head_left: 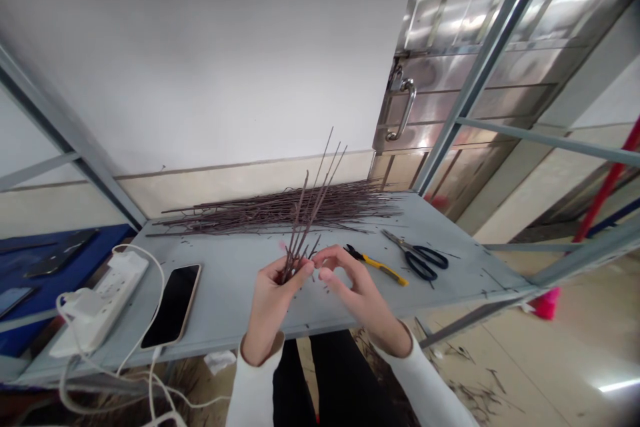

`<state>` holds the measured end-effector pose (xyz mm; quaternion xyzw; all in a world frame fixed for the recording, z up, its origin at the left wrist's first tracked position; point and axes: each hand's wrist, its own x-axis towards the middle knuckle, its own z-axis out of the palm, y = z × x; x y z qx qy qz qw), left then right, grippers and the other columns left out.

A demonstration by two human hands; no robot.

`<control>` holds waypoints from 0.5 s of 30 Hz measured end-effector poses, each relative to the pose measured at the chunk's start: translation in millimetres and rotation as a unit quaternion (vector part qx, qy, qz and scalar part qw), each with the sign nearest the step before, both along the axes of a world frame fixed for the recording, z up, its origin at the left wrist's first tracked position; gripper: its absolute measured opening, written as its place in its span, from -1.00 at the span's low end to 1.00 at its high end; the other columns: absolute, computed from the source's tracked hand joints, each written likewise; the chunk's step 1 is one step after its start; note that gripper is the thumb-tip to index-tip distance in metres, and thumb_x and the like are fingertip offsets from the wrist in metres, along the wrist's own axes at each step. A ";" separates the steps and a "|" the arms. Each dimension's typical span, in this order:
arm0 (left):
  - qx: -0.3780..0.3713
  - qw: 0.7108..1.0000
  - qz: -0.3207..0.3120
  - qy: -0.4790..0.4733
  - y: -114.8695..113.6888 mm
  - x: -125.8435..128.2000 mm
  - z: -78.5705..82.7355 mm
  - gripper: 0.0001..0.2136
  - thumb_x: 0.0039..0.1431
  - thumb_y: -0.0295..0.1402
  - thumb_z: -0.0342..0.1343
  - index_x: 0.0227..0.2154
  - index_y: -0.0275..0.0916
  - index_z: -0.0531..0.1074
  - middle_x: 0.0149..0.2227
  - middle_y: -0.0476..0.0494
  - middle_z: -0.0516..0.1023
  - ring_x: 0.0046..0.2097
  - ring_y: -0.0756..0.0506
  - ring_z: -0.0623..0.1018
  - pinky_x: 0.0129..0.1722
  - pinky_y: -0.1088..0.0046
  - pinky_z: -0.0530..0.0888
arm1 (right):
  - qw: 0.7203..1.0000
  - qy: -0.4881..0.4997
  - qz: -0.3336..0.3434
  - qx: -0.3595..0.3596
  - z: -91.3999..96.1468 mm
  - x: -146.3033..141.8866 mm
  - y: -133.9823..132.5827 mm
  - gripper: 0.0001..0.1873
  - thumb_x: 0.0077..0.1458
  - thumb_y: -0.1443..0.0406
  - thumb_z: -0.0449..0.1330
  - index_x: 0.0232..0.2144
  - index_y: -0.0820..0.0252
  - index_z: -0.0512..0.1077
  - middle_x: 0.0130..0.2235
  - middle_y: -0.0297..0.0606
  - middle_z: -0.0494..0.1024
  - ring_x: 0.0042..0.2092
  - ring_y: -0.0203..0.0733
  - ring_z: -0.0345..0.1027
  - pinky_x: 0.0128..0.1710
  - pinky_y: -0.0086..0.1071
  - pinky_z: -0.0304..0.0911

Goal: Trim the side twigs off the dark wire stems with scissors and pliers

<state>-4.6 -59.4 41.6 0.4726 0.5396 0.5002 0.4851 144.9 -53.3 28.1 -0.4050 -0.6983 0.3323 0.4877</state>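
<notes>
Twigs [296, 250] tilted, pinched btwn L fingers [299, 278], R fingers [343, 255] near

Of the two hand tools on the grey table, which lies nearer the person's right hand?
The yellow-handled pliers with black tips, beside the right hand; the blue-handled metal scissors lie farther away.

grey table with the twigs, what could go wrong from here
Some thin brown twigs, splayed apart, could slip from the left hand. The yellow-handled pliers beside the right hand might get knocked. Snagging the white cable could drag the black-screened phone off the grey table.
</notes>
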 end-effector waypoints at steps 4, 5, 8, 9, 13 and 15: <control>0.004 1.000 -0.001 0.004 -1.8 1.3 1.5 -0.70 -0.17 -0.11 0.28 -0.52 -0.29 0.52 -0.71 0.14 0.15 -0.62 0.10 0.08 -0.64 0.56 0.06 | 0.997 0.051 -0.038 0.037 6.3 -9.1 -1.3 -0.84 0.10 0.19 0.15 -0.40 0.17 0.39 -0.42 -0.32 0.47 -0.39 -0.30 0.31 -0.34 -0.42 0.25; 0.005 1.000 0.000 0.004 -2.3 1.3 2.0 -0.70 -0.17 -0.12 0.28 -0.53 -0.29 0.52 -0.70 0.13 0.18 -0.62 0.10 0.10 -0.63 0.56 0.08 | 0.997 0.062 -0.048 0.028 2.7 -6.0 0.2 -0.82 0.08 0.18 0.16 -0.44 0.17 0.39 -0.46 -0.33 0.46 -0.41 -0.29 0.31 -0.37 -0.42 0.25; 0.002 1.000 0.007 0.001 -2.5 0.0 2.2 -0.71 -0.17 -0.14 0.29 -0.49 -0.29 0.53 -0.68 0.09 0.29 -0.60 0.08 0.21 -0.59 0.55 0.18 | 0.989 0.084 -0.123 -0.027 -17.2 19.0 0.9 -0.75 0.02 0.11 0.19 -0.48 0.18 0.39 -0.56 -0.35 0.42 -0.48 -0.28 0.29 -0.44 -0.42 0.23; 0.003 1.000 0.011 -0.003 -2.1 -0.9 1.8 -0.70 -0.18 -0.14 0.30 -0.46 -0.29 0.54 -0.67 0.07 0.34 -0.59 0.06 0.25 -0.58 0.54 0.21 | 0.981 0.082 -0.168 -0.049 -26.7 32.5 -1.9 -0.72 0.00 0.08 0.20 -0.48 0.19 0.40 -0.57 -0.35 0.42 -0.48 -0.27 0.30 -0.45 -0.42 0.23; 0.024 0.999 0.009 -0.022 0.8 -7.1 -1.8 -0.65 -0.16 -0.12 0.29 -0.36 -0.28 0.53 -0.52 -0.03 0.50 -0.55 0.05 0.33 -0.55 0.53 0.25 | 0.896 0.057 -0.411 -0.161 -82.1 105.5 -36.8 -0.55 -0.20 -0.09 0.21 -0.56 0.20 0.37 -0.64 -0.33 0.40 -0.58 -0.23 0.27 -0.59 -0.40 0.18; 0.031 0.999 0.000 -0.037 2.8 -10.8 -4.5 -0.63 -0.13 -0.10 0.26 -0.32 -0.28 0.50 -0.46 -0.04 0.52 -0.60 0.08 0.27 -0.60 0.54 0.19 | 0.829 -0.038 -0.501 -0.245 -118.8 145.5 -66.0 -0.52 -0.19 -0.13 0.15 -0.66 0.16 0.30 -0.71 -0.30 0.35 -0.63 -0.20 0.23 -0.66 -0.38 0.10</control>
